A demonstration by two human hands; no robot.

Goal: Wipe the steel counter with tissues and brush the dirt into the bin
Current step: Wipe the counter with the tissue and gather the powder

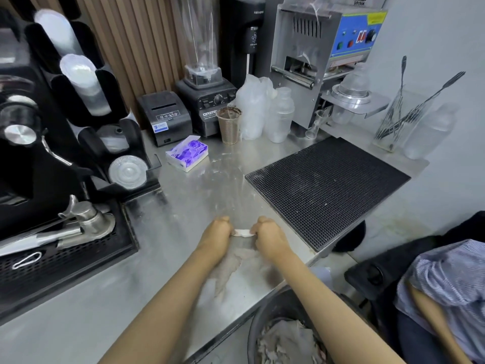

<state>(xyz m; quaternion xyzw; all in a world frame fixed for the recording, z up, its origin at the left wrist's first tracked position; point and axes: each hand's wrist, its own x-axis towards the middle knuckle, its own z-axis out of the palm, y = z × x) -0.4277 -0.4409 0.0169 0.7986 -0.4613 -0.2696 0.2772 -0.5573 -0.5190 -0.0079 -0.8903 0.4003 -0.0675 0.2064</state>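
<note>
Hands (215, 232) (268, 233) pinch tissue (242, 233); blender (207, 101) maybe "ORIME".

We note bright, even light from above, soft glare on the steel counter (210, 185), wide-angle bending at the edges, slight overall softness.

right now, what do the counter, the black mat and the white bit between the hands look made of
Counter: steel, brushed and dully reflective, smeared. Black mat: probably rubber or plastic, matte, fine grid texture. White bit, pinched by left hand and right hand: likely tissue paper, thin and crumpled.
</note>
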